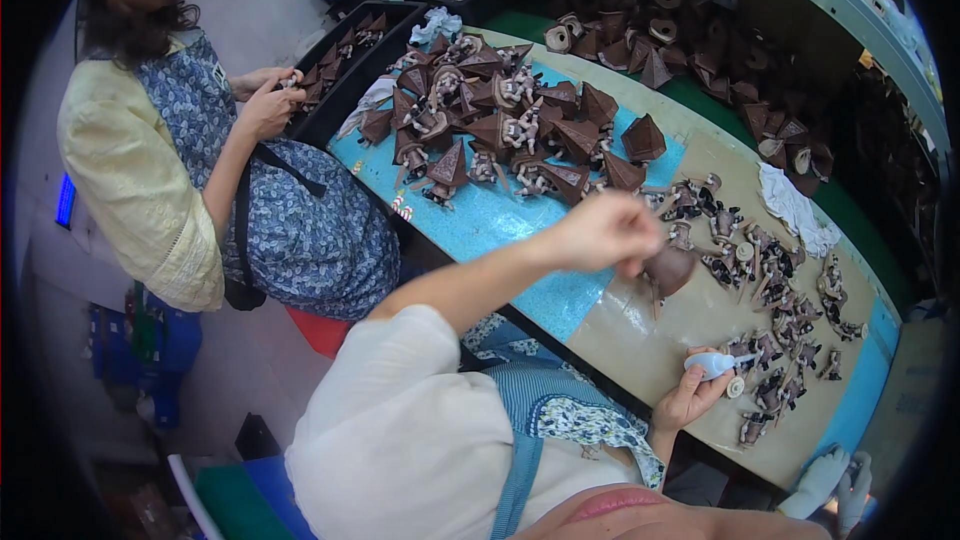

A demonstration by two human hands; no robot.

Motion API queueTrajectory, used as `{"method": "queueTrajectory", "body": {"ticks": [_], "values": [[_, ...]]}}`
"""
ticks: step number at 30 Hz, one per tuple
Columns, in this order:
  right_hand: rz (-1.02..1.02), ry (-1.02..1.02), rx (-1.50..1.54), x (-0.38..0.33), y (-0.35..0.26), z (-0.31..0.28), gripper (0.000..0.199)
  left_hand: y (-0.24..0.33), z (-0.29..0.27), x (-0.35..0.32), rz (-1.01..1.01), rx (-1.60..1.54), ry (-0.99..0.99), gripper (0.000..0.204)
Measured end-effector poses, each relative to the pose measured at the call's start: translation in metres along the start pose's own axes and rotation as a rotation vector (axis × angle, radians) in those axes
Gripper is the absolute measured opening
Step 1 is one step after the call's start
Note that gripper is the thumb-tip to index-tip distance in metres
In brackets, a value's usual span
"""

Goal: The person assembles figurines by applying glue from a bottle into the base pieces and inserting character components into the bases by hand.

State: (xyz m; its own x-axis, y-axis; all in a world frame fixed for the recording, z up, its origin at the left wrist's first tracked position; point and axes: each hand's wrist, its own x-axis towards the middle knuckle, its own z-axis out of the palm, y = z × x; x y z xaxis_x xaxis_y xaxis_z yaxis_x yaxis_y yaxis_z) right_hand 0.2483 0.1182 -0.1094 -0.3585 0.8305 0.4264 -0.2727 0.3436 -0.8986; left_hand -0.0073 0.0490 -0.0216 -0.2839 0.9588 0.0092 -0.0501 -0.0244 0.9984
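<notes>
My left hand (608, 234) reaches over the table, fingers closed and smeared by motion. At its fingertips is a blurred brown figurine (670, 268), seemingly held there. Lower right, my right hand (688, 398) grips a small pale squeeze bottle (708, 366) with a thin nozzle pointing right. Beside the bottle lies a round cream disc (735, 387). Small brown-and-cream figurines (775, 290) are spread over the right part of the table. Left of my left hand is a heap of figurines with dark brown pyramid-shaped pieces (565, 140).
The long table (640, 360) has blue and tan surfaces. On the left, a person (260, 110) in a floral apron handles a small piece by a black crate (340, 70). Brown parts (660, 40) are piled beyond. A white cloth (795, 205) and white gloves (825, 480) are at the right.
</notes>
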Motion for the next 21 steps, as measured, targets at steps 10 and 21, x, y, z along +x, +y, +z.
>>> {"method": "queueTrajectory", "body": {"ticks": [10,21], "values": [[0.075,-0.067,-0.076,0.0,0.0,-0.002,0.042,-0.046,0.021,-0.063,0.212,0.895,0.308,0.029],[0.064,-0.075,-0.2,-0.004,0.008,-0.017,0.04,-0.076,0.034,-0.065,0.428,0.716,0.304,0.04]]}}
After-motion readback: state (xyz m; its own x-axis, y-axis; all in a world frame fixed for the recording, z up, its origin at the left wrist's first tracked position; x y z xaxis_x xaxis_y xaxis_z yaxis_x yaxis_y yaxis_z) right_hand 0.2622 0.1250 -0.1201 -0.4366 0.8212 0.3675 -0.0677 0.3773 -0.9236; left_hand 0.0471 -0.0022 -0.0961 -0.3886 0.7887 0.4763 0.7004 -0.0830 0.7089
